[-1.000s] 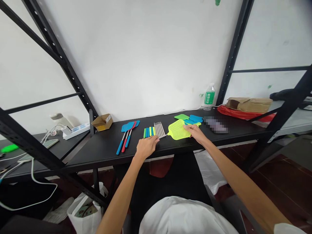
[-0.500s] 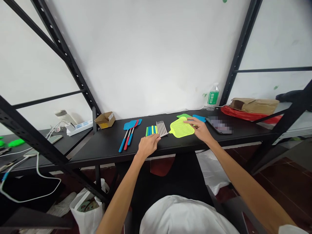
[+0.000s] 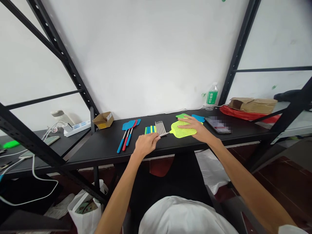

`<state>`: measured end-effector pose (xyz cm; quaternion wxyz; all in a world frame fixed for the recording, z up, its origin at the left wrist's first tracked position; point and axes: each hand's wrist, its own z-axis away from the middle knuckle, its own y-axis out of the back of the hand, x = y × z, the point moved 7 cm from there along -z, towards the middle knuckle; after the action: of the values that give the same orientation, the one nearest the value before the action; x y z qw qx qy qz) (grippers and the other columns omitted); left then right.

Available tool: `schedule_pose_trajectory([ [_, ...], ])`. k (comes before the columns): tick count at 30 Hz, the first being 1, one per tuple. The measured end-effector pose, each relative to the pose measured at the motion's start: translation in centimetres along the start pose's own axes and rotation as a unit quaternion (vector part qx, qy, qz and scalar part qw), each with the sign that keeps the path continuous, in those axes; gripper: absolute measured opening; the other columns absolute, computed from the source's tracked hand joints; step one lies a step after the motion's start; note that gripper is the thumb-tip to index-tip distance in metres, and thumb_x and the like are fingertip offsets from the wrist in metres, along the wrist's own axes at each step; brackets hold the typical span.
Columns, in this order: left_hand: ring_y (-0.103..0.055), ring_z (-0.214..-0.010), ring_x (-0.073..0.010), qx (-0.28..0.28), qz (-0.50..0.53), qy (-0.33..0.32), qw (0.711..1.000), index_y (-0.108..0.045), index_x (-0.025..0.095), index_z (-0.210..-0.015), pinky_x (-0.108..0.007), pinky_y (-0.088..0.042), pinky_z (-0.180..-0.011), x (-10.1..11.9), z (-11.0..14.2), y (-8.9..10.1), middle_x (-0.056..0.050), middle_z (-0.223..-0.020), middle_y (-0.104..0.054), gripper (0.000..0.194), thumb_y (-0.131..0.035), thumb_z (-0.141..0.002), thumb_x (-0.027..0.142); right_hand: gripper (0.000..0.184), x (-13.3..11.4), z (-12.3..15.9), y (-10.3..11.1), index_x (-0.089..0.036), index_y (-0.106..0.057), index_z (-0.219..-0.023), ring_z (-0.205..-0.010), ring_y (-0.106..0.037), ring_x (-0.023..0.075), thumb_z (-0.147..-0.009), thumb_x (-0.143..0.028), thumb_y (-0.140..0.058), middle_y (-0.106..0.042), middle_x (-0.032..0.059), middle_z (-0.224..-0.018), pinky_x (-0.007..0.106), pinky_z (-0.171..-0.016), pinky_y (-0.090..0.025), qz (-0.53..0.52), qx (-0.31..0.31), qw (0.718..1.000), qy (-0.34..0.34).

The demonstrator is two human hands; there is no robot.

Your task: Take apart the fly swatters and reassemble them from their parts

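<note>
My left hand (image 3: 145, 143) is closed round the near end of a swatter rod, beside a row of metal rods with green and blue grips (image 3: 156, 128) on the black shelf (image 3: 102, 146). My right hand (image 3: 198, 130) lies flat, fingers stretched, on a yellow-green mesh swatter head (image 3: 181, 131) joined to that rod. More green and blue heads (image 3: 192, 117) lie just behind it. Finished swatters (image 3: 128, 133) with blue and red handles rest to the left.
A small cardboard box (image 3: 103, 120) stands at the back left, a phone (image 3: 217, 125) and a water bottle (image 3: 211, 97) at the right. A brown bag on red plastic (image 3: 252, 105) lies far right. Black rack posts frame both sides; a power strip (image 3: 78, 126) and cables sit left.
My right hand has let go of the yellow-green head's edge and now lies flat on top of it. The head has settled onto the shelf. My left hand has stayed on the rod.
</note>
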<state>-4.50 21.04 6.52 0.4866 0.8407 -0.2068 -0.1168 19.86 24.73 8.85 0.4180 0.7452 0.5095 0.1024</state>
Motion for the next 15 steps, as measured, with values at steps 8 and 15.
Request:
schedule_pose_trajectory([
  [8, -0.066, -0.071, -0.0185, 0.084, -0.053, -0.036, 0.994, -0.071, 0.026, -0.104, -0.026, -0.035, -0.057, 2.9, 1.1, 9.5, -0.004, -0.086, -0.074, 0.035, -0.040, -0.101, 0.044, 0.043, -8.2, -0.4, 6.3, -0.033, -0.068, -0.127, -0.135, -0.050, 0.0292, -0.088, -0.016, -0.060, -0.068, 0.0008, -0.129, 0.053, -0.112, -0.038, -0.008, 0.040, 0.998, 0.053],
  [15, -0.064, -0.066, -0.0165, 0.103, -0.097, -0.045, 0.989, -0.072, 0.028, -0.102, -0.025, -0.033, -0.055, 5.2, 2.3, 12.5, -0.002, -0.077, -0.071, 0.034, -0.041, -0.101, 0.041, 0.028, -10.7, 0.2, 8.0, -0.036, -0.073, -0.115, -0.098, -0.072, 0.0234, -0.095, -0.028, -0.056, -0.077, -0.0016, -0.108, 0.050, -0.108, -0.043, -0.027, 0.059, 0.997, 0.043],
])
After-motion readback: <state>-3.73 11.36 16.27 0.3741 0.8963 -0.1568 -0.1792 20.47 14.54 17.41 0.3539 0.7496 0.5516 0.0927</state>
